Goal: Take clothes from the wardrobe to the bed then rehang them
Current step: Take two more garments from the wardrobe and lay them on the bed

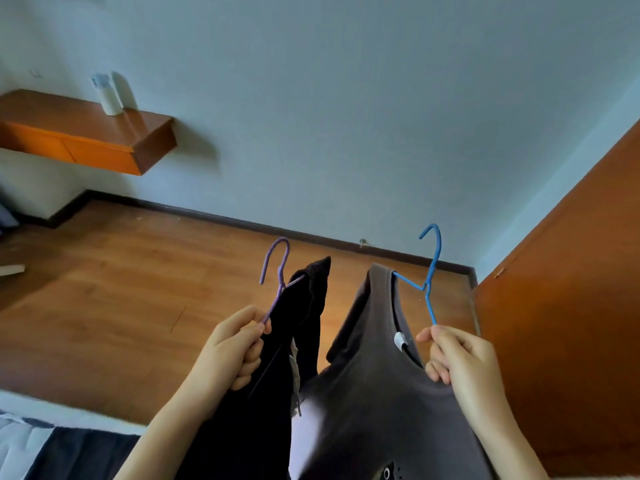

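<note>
My left hand grips a purple wire hanger by its lower wire, and a black garment hangs from it. My right hand grips a blue wire hanger that carries a dark grey-brown T-shirt with a white neck label. Both hangers are held up in front of me, hooks pointing upward, over the wooden floor. A corner of the bed, with white and dark bedding, shows at the bottom left. The orange-brown wooden wardrobe panel fills the right side.
A wooden wall-mounted shelf with a white object on it hangs at the upper left. A pale wall runs across the back with a dark skirting board. Wooden floor stretches between the bed and the wall.
</note>
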`<state>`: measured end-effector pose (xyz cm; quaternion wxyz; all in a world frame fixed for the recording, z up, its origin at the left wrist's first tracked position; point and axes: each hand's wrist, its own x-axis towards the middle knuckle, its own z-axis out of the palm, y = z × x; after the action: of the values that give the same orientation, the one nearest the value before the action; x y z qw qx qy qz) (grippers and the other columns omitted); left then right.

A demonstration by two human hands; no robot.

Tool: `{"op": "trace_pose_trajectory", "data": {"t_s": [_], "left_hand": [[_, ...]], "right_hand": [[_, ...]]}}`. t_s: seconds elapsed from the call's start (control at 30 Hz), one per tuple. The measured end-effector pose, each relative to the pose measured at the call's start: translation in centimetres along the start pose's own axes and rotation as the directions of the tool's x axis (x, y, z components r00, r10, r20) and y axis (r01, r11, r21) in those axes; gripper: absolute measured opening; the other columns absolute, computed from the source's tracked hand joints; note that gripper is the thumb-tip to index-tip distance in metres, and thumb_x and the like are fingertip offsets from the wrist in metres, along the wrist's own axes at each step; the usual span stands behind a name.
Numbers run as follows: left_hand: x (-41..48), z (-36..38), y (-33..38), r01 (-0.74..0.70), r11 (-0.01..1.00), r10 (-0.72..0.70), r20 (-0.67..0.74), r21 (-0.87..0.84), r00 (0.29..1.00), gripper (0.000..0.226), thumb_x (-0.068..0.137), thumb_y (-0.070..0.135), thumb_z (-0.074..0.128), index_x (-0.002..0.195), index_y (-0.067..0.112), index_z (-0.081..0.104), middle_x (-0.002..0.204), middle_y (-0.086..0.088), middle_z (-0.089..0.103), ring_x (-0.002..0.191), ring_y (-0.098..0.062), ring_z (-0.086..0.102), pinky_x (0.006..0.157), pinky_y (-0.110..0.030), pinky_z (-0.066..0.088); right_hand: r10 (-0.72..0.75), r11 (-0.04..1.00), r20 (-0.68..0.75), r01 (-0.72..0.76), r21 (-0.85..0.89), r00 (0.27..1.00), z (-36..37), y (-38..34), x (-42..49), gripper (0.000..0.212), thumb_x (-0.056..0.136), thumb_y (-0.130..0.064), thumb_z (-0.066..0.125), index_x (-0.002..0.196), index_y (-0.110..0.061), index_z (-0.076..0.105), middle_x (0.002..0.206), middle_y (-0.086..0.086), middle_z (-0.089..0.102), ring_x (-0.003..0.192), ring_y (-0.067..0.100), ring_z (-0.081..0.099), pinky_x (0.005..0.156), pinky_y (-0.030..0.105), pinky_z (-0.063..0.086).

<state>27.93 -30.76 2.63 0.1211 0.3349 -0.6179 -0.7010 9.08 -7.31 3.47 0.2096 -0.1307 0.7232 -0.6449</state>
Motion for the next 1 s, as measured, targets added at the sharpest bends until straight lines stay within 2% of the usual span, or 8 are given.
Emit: {"op": "trace_pose_trajectory", "data": {"t_s": [0.07, 0.17, 0.27, 0.37, 0.57, 0.77, 0.9, 1.0], "left_hand": [[3.2, -0.3, 0.2, 0.033, 0.999, -0.035, -0.066, -0.027, 0.997, 0.016, 0.100, 0.008, 0.035, 0.090, -0.001, 0.044, 0.055, -0.001, 0.024, 0.045, -0.010, 0.014, 0.045, -0.018, 0.007], [8.6, -1.2, 0.4, 0.066, 0.994, -0.082, -0.188, -0.091, 0.979, 0.019, 0.100, 0.008, 0.035, 0.086, 0.005, 0.047, 0.053, 0.001, 0.024, 0.043, -0.009, 0.015, 0.043, -0.014, 0.010], [13.8, -2.0, 1.4, 0.087, 0.987, -0.129, -0.328, -0.139, 0.936, 0.021, 0.101, 0.008, 0.034, 0.086, 0.010, 0.049, 0.051, 0.003, 0.025, 0.039, -0.009, 0.016, 0.041, -0.010, 0.014], [17.0, -2.9, 2.8, 0.086, 0.969, -0.189, -0.470, -0.232, 0.862, 0.021, 0.102, 0.010, 0.034, 0.087, 0.009, 0.049, 0.050, 0.004, 0.025, 0.038, -0.007, 0.016, 0.040, -0.009, 0.015], [19.0, -4.4, 3.6, 0.034, 0.934, -0.293, -0.710, -0.355, 0.640, 0.021, 0.102, 0.012, 0.038, 0.087, 0.010, 0.052, 0.051, 0.003, 0.026, 0.038, -0.008, 0.017, 0.042, -0.010, 0.014], [21.2, -7.4, 2.4, -0.087, 0.898, -0.364, -0.840, -0.431, 0.402, 0.020, 0.101, 0.007, 0.037, 0.086, 0.006, 0.050, 0.050, 0.001, 0.025, 0.039, -0.006, 0.017, 0.044, -0.013, 0.012], [24.7, -12.6, 1.4, -0.165, 0.888, -0.376, -0.885, -0.429, 0.275, 0.019, 0.100, 0.004, 0.038, 0.086, 0.004, 0.051, 0.051, 0.000, 0.025, 0.039, -0.005, 0.018, 0.042, -0.010, 0.014], [27.1, -19.0, 1.8, -0.198, 0.890, -0.373, -0.905, -0.412, 0.205, 0.020, 0.099, 0.006, 0.041, 0.083, 0.007, 0.053, 0.051, 0.000, 0.027, 0.037, -0.008, 0.019, 0.040, -0.010, 0.016]], "right_hand": [[-0.007, 0.998, 0.033, 0.009, -0.069, 0.999, 1.1, 0.0, 4.6, 0.030, 0.095, -0.012, 0.052, 0.069, -0.008, 0.066, 0.044, 0.004, 0.043, 0.036, 0.008, 0.040, 0.040, 0.018, 0.035], [0.041, 0.999, 0.158, -0.046, 0.028, 0.987, 4.1, -0.1, 12.6, 0.032, 0.088, -0.024, 0.059, 0.065, -0.003, 0.067, 0.048, 0.012, 0.033, 0.038, 0.014, 0.032, 0.042, 0.027, 0.031], [0.007, 0.999, 0.293, 0.006, -0.044, 0.956, 7.8, -0.6, 20.9, 0.033, 0.097, -0.004, 0.049, 0.070, 0.005, 0.064, 0.047, 0.005, 0.030, 0.042, 0.016, 0.026, 0.045, 0.031, 0.025], [-0.029, 0.990, 0.480, 0.090, -0.104, 0.877, 11.8, -2.6, 27.7, 0.029, 0.096, -0.003, 0.049, 0.073, 0.008, 0.062, 0.049, 0.008, 0.030, 0.045, 0.019, 0.026, 0.046, 0.031, 0.026], [-0.069, 0.963, 0.763, 0.243, -0.117, 0.643, 20.4, -5.5, 38.7, 0.030, 0.096, -0.005, 0.050, 0.071, -0.003, 0.066, 0.044, -0.001, 0.039, 0.044, 0.017, 0.032, 0.047, 0.033, 0.029], [-0.059, 0.943, 0.885, 0.317, -0.103, 0.463, 32.2, -5.1, 47.1, 0.031, 0.097, -0.006, 0.050, 0.070, 0.006, 0.061, 0.043, 0.000, 0.040, 0.041, 0.016, 0.033, 0.040, 0.023, 0.030], [-0.005, 0.931, 0.910, 0.333, -0.147, 0.416, 41.4, -4.4, 51.9, 0.033, 0.097, -0.006, 0.050, 0.070, 0.011, 0.058, 0.044, 0.001, 0.036, 0.044, 0.020, 0.031, 0.039, 0.021, 0.027], [0.015, 0.923, 0.907, 0.343, -0.175, 0.421, 48.9, -4.7, 54.7, 0.033, 0.097, -0.004, 0.050, 0.068, 0.009, 0.059, 0.048, 0.005, 0.031, 0.046, 0.019, 0.029, 0.040, 0.020, 0.024]]}}
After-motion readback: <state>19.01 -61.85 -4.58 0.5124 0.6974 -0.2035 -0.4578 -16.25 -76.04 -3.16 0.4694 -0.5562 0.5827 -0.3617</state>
